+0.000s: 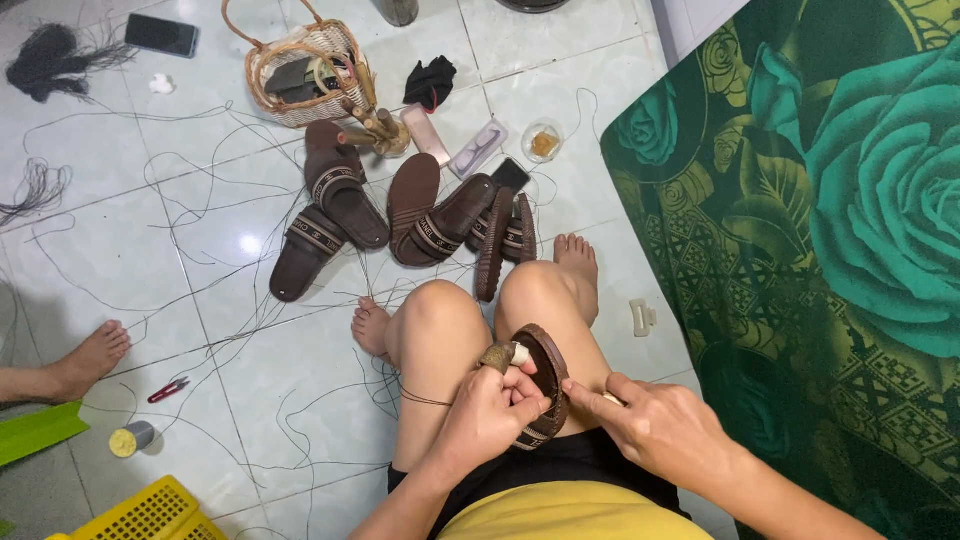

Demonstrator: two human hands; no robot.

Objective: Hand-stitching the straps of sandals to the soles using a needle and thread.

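Observation:
I sit on a tiled floor with my knees drawn up. A brown sandal (546, 372) stands on edge between my thighs. My left hand (490, 410) grips its near rim, with a thimble-like cap on the thumb tip. My right hand (655, 425) rests on my right thigh beside the sandal, pinching a thin pale tool that touches the sole. A dark thread runs from the sandal across my left leg to the floor.
Several brown sandals (400, 215) lie in a heap ahead of my feet, next to a wicker basket (300, 70). Loose dark threads cover the tiles. Another person's foot (90, 360) is at left. A green flowered mat (820, 220) lies on the right, a yellow crate (150, 515) at bottom left.

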